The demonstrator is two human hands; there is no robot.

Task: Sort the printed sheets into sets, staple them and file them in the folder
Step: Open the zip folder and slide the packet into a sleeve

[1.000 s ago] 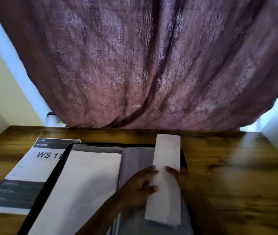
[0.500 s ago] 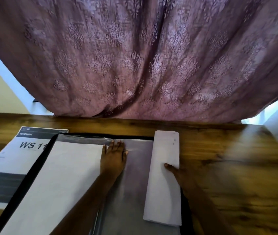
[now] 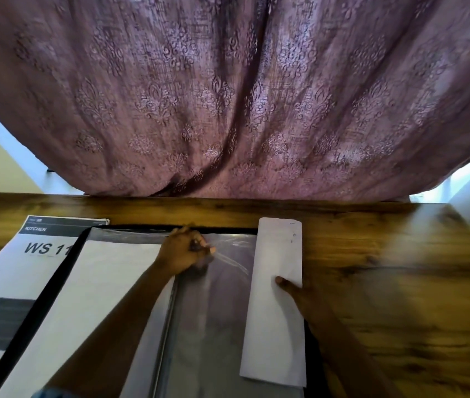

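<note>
An open black folder (image 3: pixel 64 257) with clear plastic sleeves (image 3: pixel 222 308) lies on the wooden table. A white sheet (image 3: pixel 107 288) fills its left page. My left hand (image 3: pixel 183 249) pinches the top edge of the clear sleeve on the right page, fingers curled. A set of white sheets (image 3: pixel 278 262), seen as a narrow strip, stands at the folder's right edge. My right hand (image 3: pixel 299 291) holds it from the right side with the thumb on its face. The stapler is not in view.
A printed sheet (image 3: pixel 24 265) marked "KITCHEN" and "WS 11" lies to the left, partly under the folder. A mauve patterned curtain (image 3: pixel 233 96) hangs past the table's far edge. Bare wooden table (image 3: pixel 400 282) stretches to the right.
My left hand let go of the white set, moved up to the top of the clear sleeve and now pinches it. My right hand keeps the set at the folder's right edge.
</note>
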